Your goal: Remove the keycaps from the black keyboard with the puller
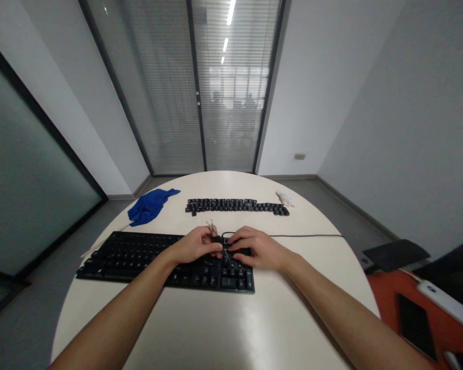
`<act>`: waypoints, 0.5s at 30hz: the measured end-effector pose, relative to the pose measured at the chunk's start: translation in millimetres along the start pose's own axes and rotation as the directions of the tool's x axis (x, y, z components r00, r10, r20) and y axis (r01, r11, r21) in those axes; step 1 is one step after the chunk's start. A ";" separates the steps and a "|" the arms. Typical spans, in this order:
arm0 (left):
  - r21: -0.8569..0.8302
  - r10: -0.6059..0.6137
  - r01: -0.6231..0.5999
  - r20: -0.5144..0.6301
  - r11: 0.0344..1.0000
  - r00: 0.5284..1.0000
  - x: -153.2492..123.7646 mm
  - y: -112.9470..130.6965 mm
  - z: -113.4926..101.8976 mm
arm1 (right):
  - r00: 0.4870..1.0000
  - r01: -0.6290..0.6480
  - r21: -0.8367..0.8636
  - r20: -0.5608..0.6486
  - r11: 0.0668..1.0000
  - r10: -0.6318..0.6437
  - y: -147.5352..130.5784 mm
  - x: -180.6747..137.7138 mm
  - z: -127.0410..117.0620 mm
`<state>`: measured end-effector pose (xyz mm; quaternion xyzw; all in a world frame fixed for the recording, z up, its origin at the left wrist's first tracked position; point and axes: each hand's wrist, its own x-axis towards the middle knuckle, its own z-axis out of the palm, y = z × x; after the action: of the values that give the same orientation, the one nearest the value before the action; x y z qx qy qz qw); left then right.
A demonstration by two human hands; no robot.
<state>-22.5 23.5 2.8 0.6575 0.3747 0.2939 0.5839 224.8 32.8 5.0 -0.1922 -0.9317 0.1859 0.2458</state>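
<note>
A black keyboard [139,257] lies across the round white table [216,329]. Both hands rest over its right end. My left hand [196,245] is closed, with a thin wire tool sticking up behind it, likely a keycap puller [210,225]. My right hand [254,247] is curled, its fingertips pressed on a small black keycap [219,240] between the two hands. Loose black keycaps [235,206] lie in rows farther back on the table.
A blue cloth [150,205] lies at the back left of the table, a white crumpled wipe [284,198] at the back right. The keyboard's cable [304,236] runs right. An orange surface [401,308] with a phone stands at the right. Glass doors behind.
</note>
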 end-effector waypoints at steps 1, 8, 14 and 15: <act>-0.009 0.005 -0.005 -0.011 1.000 1.000 0.4 -1.0 -0.6 | 1.000 -0.001 0.006 -0.003 1.000 0.001 -0.5 0.0 -0.1; 0.012 0.032 -0.031 -0.075 0.999 0.997 1.9 1.8 -0.6 | 0.997 -0.072 -0.002 -0.037 0.997 0.072 -6.0 0.8 -1.1; 0.025 0.086 -0.084 -0.104 0.996 0.991 3.2 2.9 3.3 | 0.991 -0.117 0.005 -0.062 0.993 0.117 -4.6 1.8 2.9; 0.042 0.093 -0.089 -0.108 0.995 0.990 3.0 3.0 4.2 | 0.990 -0.128 0.010 -0.066 0.992 0.128 -4.4 2.0 3.4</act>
<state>-16.9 23.6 5.0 0.6676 0.3811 0.3490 0.5360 220.2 29.1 5.0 -0.2570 -0.9083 0.1973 0.2646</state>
